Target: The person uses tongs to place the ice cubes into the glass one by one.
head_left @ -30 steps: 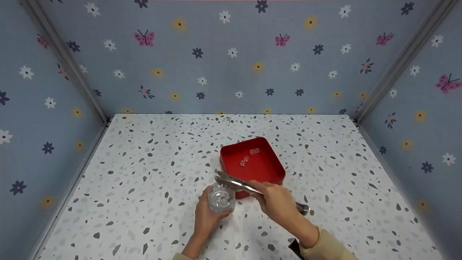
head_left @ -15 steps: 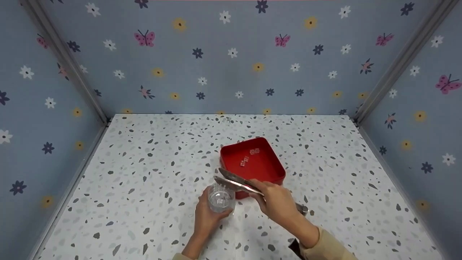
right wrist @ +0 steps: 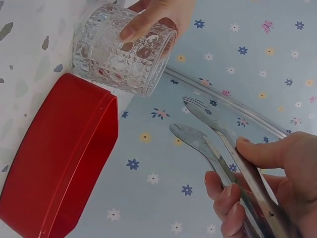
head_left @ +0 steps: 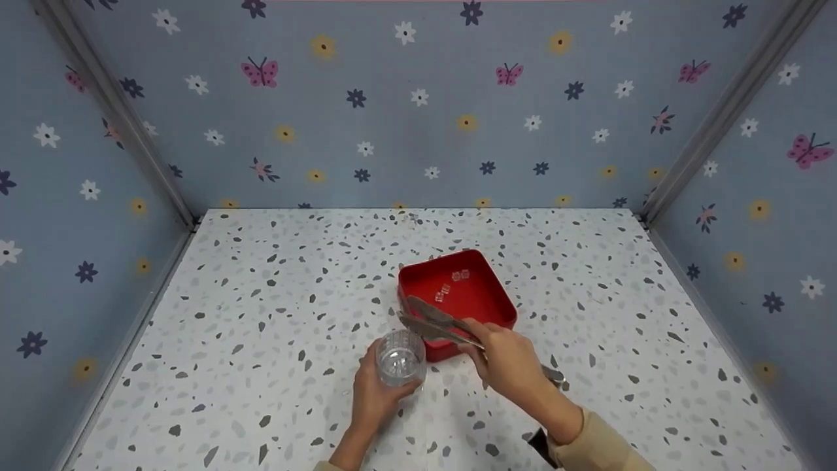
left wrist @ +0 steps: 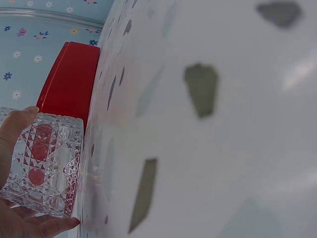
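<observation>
Left hand [head_left: 374, 398] curls its fingers round the glass [head_left: 401, 361], beside the box [head_left: 485, 302], well inside the table's [head_left: 274, 314] side edges; right hand [head_left: 516, 366] grips tongs [head_left: 430, 313], tips parted over the box's left rim.

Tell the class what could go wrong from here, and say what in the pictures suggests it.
1. The clear pieces in the red box are small and lie in close pairs, so the tongs might grab two or let one slip.
2. The right hand holds the tongs near the glass; a swing could clip its rim.
3. The left hand grips the glass close to the box, so a nudge might knock them together.
</observation>
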`<act>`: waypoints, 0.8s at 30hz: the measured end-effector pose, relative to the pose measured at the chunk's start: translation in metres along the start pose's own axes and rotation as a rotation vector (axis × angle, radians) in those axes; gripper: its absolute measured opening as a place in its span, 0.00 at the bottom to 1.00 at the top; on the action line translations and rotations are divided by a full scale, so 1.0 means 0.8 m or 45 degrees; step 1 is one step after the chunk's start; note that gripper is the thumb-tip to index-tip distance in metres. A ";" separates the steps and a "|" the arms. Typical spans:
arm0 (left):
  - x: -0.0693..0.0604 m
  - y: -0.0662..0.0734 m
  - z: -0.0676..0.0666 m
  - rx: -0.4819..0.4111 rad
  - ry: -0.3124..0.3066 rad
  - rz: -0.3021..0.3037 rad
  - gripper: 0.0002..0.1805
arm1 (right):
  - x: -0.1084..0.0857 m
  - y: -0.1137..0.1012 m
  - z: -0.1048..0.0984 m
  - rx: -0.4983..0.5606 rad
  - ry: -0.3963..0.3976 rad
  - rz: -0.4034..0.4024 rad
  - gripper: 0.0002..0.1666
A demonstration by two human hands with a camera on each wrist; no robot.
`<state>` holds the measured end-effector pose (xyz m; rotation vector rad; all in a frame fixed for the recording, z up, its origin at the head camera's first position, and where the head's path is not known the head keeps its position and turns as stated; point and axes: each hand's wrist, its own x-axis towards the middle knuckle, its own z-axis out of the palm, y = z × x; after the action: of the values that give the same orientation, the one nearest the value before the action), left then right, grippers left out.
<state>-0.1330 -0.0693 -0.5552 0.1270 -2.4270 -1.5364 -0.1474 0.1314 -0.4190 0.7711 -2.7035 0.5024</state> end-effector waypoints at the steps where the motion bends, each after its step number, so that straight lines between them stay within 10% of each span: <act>1: 0.000 0.000 0.000 0.010 -0.002 -0.007 0.52 | 0.001 0.001 0.000 -0.008 0.005 0.001 0.16; 24: 0.001 -0.001 0.000 0.024 0.022 0.043 0.51 | 0.017 0.033 0.001 -0.130 0.008 0.144 0.19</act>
<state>-0.1338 -0.0697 -0.5557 0.1025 -2.4179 -1.4927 -0.1731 0.1462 -0.4212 0.5912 -2.7539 0.3878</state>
